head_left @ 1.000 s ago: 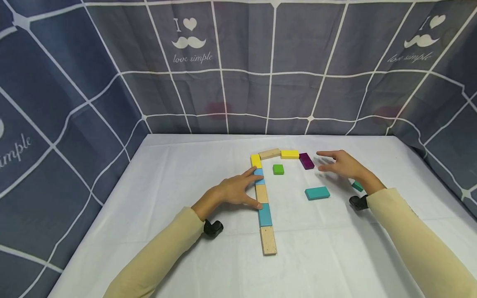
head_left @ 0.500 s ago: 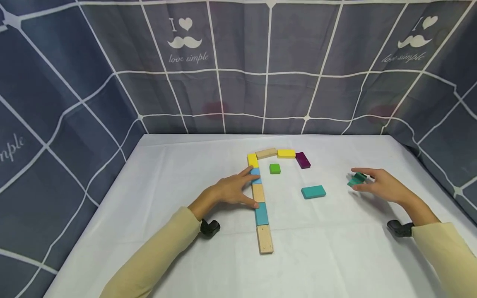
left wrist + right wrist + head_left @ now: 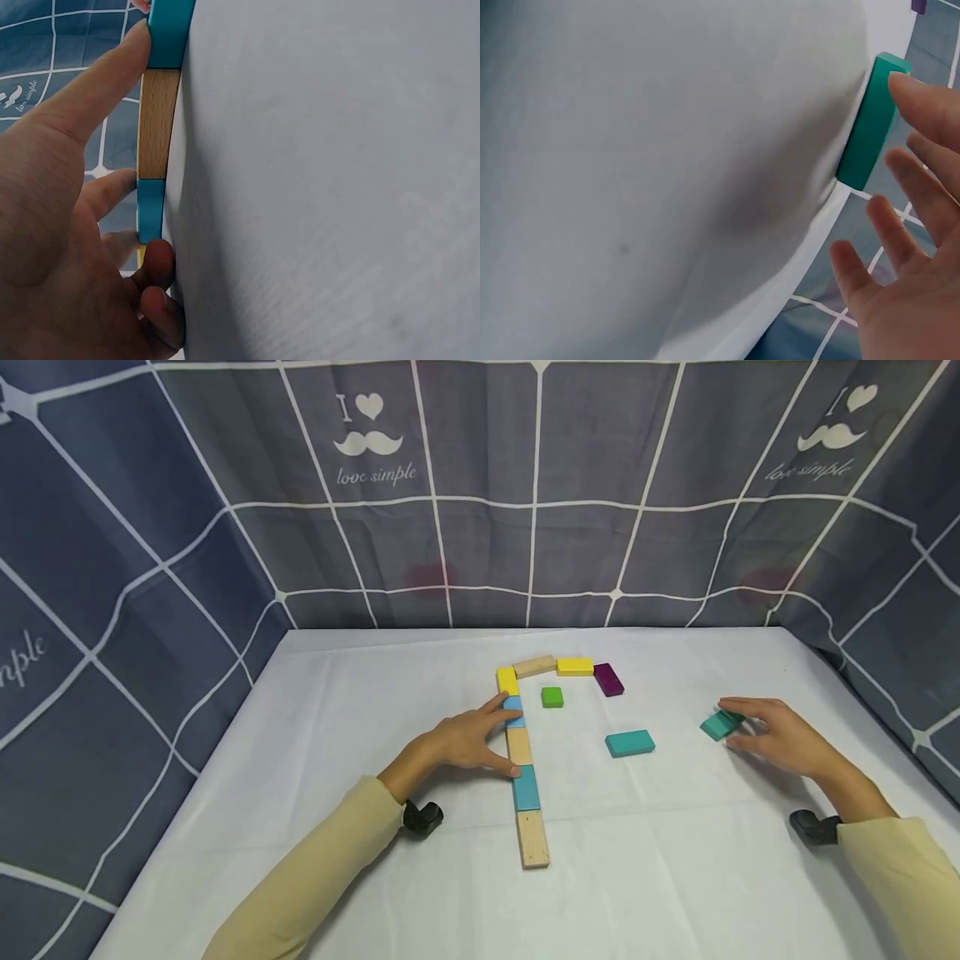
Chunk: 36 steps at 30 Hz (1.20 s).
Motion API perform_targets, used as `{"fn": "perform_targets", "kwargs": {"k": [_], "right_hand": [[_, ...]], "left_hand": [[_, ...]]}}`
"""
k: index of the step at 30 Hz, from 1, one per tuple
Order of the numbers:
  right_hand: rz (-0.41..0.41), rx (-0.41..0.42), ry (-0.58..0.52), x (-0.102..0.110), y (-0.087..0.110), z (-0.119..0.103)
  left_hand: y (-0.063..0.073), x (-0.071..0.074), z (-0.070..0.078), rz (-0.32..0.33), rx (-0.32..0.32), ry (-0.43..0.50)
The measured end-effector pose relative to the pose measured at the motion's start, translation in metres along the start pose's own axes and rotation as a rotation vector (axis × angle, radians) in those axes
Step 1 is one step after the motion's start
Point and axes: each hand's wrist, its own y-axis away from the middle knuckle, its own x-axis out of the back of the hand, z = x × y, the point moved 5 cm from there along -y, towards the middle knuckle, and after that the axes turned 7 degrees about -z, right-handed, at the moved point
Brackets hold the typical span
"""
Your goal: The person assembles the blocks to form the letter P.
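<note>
In the head view, my left hand lies along a row of blocks. Its thumb touches a blue block, and its fingertips reach a lighter blue block farther up. Between them is a plain wooden block. The left wrist view shows the thumb against the side of the blue block, the other fingers loosely bent lower down. At the right, my right hand is spread at a green block. In the right wrist view, the thumb overlaps the green block's upper end, fingers apart.
The row continues with a wooden block nearest me, a yellow block, a wooden block, another yellow block and a purple block. Inside the bend lie a small green block and a teal block.
My right hand has moved from beside the purple block rightward and toward me, to the green block. My left hand has stayed at the row. The view has shifted slightly.
</note>
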Motion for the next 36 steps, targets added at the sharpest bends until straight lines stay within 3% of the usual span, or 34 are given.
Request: {"fn": "perform_targets", "kwargs": {"k": [11,24,36], "right_hand": [[0.031,0.0,0.13,0.002,-0.01,-0.005],[-0.008,-0.041,0.12,-0.002,-0.017,-0.007],[-0.054,0.049,0.057,-0.011,-0.049,-0.057]], "left_hand": [[0.001,0.004,0.002,0.003,0.002,-0.001],[0.001,0.004,0.0,0.002,0.012,-0.005],[0.0,-0.001,0.0,-0.009,0.014,0.007]]}}
